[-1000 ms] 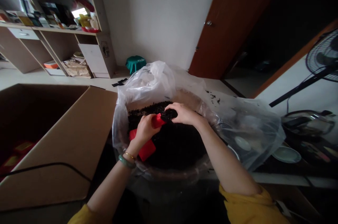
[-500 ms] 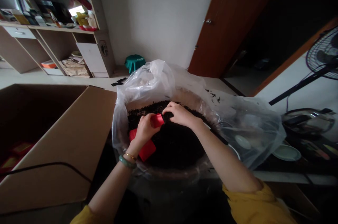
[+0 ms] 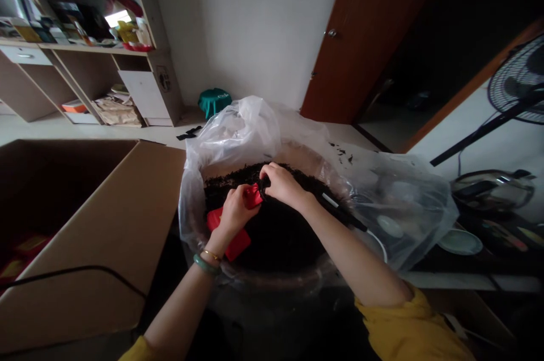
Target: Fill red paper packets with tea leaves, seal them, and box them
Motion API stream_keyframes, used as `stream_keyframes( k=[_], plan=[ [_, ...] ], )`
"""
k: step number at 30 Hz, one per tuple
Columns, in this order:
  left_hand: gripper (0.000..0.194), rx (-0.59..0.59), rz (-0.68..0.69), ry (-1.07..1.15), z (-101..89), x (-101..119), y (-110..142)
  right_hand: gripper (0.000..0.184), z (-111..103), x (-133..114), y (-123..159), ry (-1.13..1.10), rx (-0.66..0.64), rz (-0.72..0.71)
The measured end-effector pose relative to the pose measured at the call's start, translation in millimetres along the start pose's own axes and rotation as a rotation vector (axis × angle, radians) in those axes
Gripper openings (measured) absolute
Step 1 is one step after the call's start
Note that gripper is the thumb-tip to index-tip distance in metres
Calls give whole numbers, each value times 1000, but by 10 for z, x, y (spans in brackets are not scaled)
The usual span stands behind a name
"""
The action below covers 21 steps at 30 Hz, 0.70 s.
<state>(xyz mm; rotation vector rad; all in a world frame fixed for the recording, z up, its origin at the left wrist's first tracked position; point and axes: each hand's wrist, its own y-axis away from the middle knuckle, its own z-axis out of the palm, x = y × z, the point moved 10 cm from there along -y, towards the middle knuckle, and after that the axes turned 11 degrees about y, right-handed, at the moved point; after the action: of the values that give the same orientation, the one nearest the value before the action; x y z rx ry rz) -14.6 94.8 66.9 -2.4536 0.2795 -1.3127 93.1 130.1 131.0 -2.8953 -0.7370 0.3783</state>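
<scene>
My left hand (image 3: 236, 208) is closed around a small red packet (image 3: 254, 196), its mouth tipped toward the right. My right hand (image 3: 282, 184) pinches a clump of dark leaves (image 3: 264, 185) against that mouth. Both hands are over a wide tub lined with a clear plastic bag (image 3: 238, 128), which holds a heap of dark, loose, tea-like leaves (image 3: 289, 236). Below my left wrist a larger red packet or box (image 3: 238, 243) lies on the heap, partly hidden by the hand.
An open cardboard box (image 3: 127, 225) with red packets (image 3: 29, 247) inside stands at left. A dark bar-shaped tool (image 3: 340, 208) with a white cord rests at the tub's right side. Further right are a pale dish (image 3: 460, 242), a glass lid (image 3: 493, 188) and a fan (image 3: 518, 80).
My right hand has shifted slightly left, bringing the clump closer into the red packet's mouth. The left hand keeps its hold. The whole view has shifted slightly.
</scene>
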Motion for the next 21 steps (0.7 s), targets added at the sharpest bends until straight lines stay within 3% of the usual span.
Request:
stream_keyframes(
  k=[4, 9, 16, 21],
  plan=[
    [47, 2, -22, -11, 9, -32, 10, 26, 96, -32, 23, -54, -5, -5],
    [49, 63, -59, -12, -41, -104, -4, 55, 74, 17, 19, -331, -1, 22],
    [56, 98, -65, 4, -21, -132, 8, 35, 133, -41, 89, -332, -15, 32],
    [58, 112, -72, -47, -50, -88, 21, 52, 219, -134, 90, -416, -120, -43]
  ],
)
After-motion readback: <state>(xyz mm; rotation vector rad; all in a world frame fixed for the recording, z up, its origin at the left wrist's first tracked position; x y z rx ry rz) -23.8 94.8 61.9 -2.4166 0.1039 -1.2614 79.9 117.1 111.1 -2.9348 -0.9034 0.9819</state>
